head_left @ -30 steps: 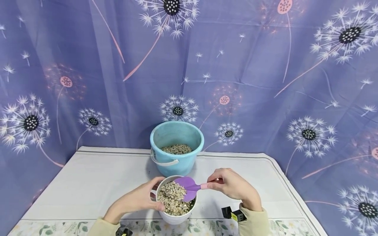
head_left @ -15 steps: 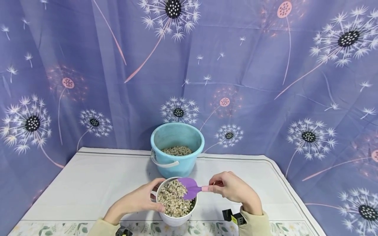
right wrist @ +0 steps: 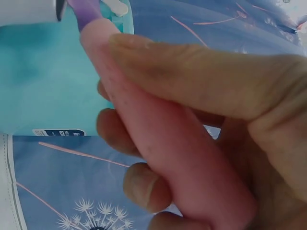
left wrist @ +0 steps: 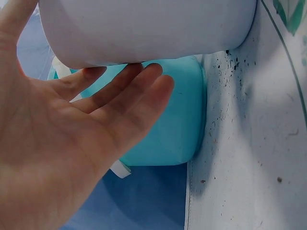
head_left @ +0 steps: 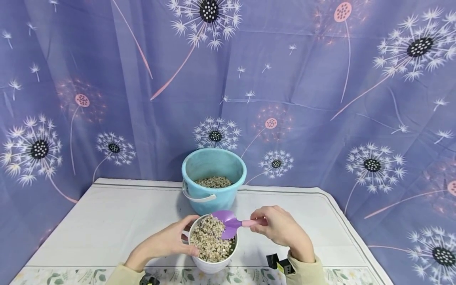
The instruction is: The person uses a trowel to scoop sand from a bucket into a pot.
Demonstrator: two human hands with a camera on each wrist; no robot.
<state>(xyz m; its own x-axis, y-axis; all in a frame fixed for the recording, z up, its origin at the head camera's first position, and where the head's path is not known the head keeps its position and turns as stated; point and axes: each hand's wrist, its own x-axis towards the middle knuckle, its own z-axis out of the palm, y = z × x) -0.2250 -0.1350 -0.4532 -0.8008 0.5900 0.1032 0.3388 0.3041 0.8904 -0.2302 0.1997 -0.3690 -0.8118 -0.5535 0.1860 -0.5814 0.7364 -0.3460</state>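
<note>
A white pot (head_left: 211, 267) filled with pale, coarse gravelly mix (head_left: 210, 241) stands near the front of the table. My left hand (head_left: 167, 239) holds it from the left, thumb over the near rim and fingers around the far side; the left wrist view shows those fingertips against the pot's wall. My right hand (head_left: 279, 227) grips the pink handle (right wrist: 158, 134) of a small trowel, fingers wrapped round it. The trowel's purple blade (head_left: 228, 225) lies over the pot's right rim, its left edge against the heaped mix.
Right behind the pot stands a light blue bucket (head_left: 213, 202), partly filled with similar mix (head_left: 213, 182), its white handle (head_left: 197, 197) hanging in front. Dark specks lie on the white tablecloth (left wrist: 235, 143). A purple dandelion-print curtain (head_left: 303, 87) hangs behind the table.
The trowel blade, after a small shift right, has moved slightly left and toward the bucket with the right hand. My left hand and the pot stay in place.
</note>
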